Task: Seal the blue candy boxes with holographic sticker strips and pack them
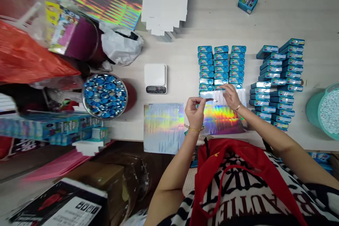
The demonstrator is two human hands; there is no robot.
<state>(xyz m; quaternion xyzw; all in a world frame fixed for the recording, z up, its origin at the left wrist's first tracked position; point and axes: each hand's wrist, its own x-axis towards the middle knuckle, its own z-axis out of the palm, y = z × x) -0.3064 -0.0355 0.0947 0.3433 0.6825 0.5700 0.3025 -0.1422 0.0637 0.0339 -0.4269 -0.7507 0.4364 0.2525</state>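
My left hand [195, 111] is closed in a pinch on a thin strip [211, 99] that points right, over the edge of a shiny rainbow sheet [222, 118]. Just to the right, my right hand [231, 97] has its fingers apart above the same sheet and holds nothing. Beyond both hands stand three columns of small blue boxes [221, 63]. More blue boxes [282, 91] are stacked in uneven columns to the right. Left of my left hand lies a second silvery sheet [161, 127], below a white digital scale [155, 78].
A round container of blue and silver pieces [105, 96] stands at the left, near bags [122, 44]. White card cutouts [165, 3] are piled at the top. One blue box [247, 2] lies farther back. A green tub of white bits [315, 111] is at the right edge.
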